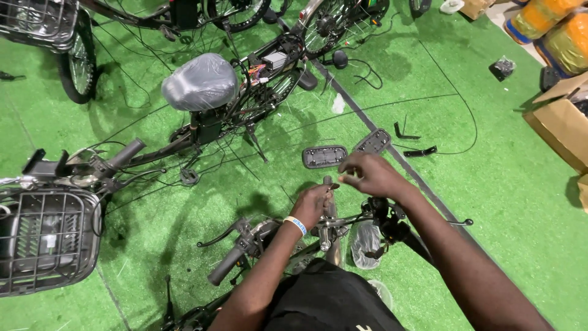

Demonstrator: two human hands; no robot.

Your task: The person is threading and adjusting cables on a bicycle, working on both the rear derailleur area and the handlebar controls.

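We are bent over the handlebar [288,236] of a bicycle standing on the green artificial-grass floor [490,202], and we place everything else from that handlebar. Our left hand [313,205], with a pale wristband, is clamped around an upright grey rod [329,202] rising from the middle of the handlebar. Our right hand [372,175] sits just above and to the right of the rod's top, fingers pinched together on something small and pale that we cannot make out. The black grip [225,265] is at the handlebar's near left end, with a brake lever [217,236] just beyond it. Beyond the handlebar, two dark oblong pads [324,156] lie on the floor near our right hand. Farther beyond and to the left stands another bicycle with a plastic-wrapped grey saddle [199,81]. Well to the left is a black wire basket [46,239]; far right, a cardboard box [560,125].
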